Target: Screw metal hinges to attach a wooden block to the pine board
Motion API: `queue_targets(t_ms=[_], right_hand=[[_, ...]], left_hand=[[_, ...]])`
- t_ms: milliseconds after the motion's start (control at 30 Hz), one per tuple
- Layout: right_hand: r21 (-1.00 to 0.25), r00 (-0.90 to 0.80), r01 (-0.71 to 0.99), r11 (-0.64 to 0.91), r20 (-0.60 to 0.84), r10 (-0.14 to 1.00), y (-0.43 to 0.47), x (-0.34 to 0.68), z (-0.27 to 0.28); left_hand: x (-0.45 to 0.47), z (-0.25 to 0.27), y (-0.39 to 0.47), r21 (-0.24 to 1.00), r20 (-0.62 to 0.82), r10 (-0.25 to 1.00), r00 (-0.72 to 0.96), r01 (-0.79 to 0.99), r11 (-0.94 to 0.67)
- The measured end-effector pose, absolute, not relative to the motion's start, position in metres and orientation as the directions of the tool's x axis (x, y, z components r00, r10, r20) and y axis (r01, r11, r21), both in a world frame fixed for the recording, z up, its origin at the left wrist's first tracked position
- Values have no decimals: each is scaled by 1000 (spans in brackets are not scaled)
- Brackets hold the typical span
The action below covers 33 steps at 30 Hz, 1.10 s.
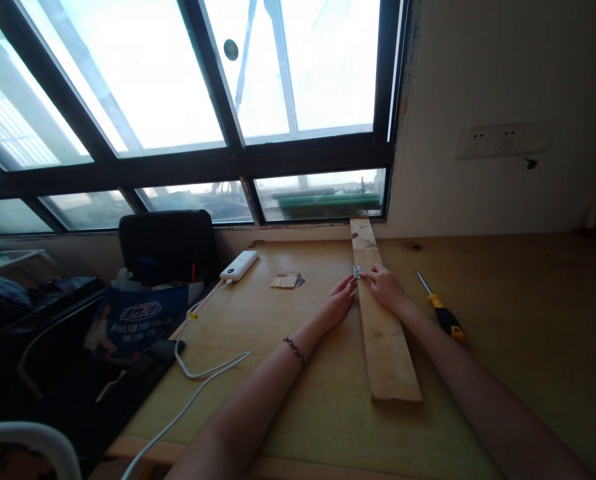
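A long wooden board (385, 340) lies on the table, its far end near the window. On its left edge sits a small silvery metal piece with holes, like a hinge (357, 271). My right hand (384, 288) rests over the board, its fingertips gripping or pressing this piece; the thumb is partly hidden. From the left, my left hand (339, 304) reaches to the board's edge with fingers stretched, the tips just below the metal piece. Whether they touch it, I cannot tell. A yellow and black screwdriver (444, 317) lies right of the board.
Several screws (301, 282) lie beside a small tan card (283, 280) on the table (298, 373). A white power bank (239, 265) with a white cable (198, 377) is near the left edge. Beyond are a black chair (168, 243), a blue bag (138, 320) and the window.
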State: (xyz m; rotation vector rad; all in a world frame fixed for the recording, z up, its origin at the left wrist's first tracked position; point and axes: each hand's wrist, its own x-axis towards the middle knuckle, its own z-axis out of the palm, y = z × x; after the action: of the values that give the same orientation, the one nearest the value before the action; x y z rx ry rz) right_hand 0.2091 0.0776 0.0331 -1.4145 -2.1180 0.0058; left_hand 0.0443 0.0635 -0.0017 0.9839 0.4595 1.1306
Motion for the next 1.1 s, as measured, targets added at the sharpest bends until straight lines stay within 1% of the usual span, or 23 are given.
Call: queue_targets(t_ms=[167, 233, 267, 367, 400, 467, 567, 700, 800, 867, 967, 1100], right_hand=[[-310, -263, 844, 438, 473, 841, 77, 209, 33], [-310, -262, 844, 439, 477, 839, 78, 209, 32], [-309, -262, 843, 440, 477, 839, 78, 209, 32], [-301, -269, 845, 442, 474, 838, 79, 209, 31], [-295, -271, 848, 440, 472, 839, 79, 209, 31], [-280, -270, 858, 430, 466, 843, 79, 209, 31], [-258, -274, 871, 418, 453, 849, 78, 209, 32], [-240, -285, 878, 415, 434, 855, 77, 209, 35], [-238, -289, 880, 411, 418, 861, 76, 208, 36], [-238, -290, 880, 412, 418, 861, 76, 208, 36], [-230, -292, 880, 417, 430, 854, 76, 209, 35], [-224, -290, 883, 413, 432, 854, 77, 209, 35]], left_hand=[[43, -1, 63, 860, 151, 911, 384, -506, 71], [43, -3, 64, 885, 170, 916, 363, -465, 20], [43, -4, 65, 903, 199, 919, 339, -428, -37], [46, -9, 67, 931, 347, 894, 285, -222, -290], [47, -10, 66, 919, 394, 872, 291, -139, -368], [50, -12, 65, 880, 444, 829, 340, 7, -474], [53, -13, 62, 822, 450, 799, 399, 163, -545], [52, -10, 58, 789, 427, 805, 411, 266, -554], [52, -9, 58, 795, 405, 817, 411, 282, -537], [53, -10, 59, 811, 407, 817, 408, 251, -529], [54, -12, 60, 852, 416, 831, 370, 161, -498], [54, -16, 62, 912, 383, 874, 298, 27, -409]])
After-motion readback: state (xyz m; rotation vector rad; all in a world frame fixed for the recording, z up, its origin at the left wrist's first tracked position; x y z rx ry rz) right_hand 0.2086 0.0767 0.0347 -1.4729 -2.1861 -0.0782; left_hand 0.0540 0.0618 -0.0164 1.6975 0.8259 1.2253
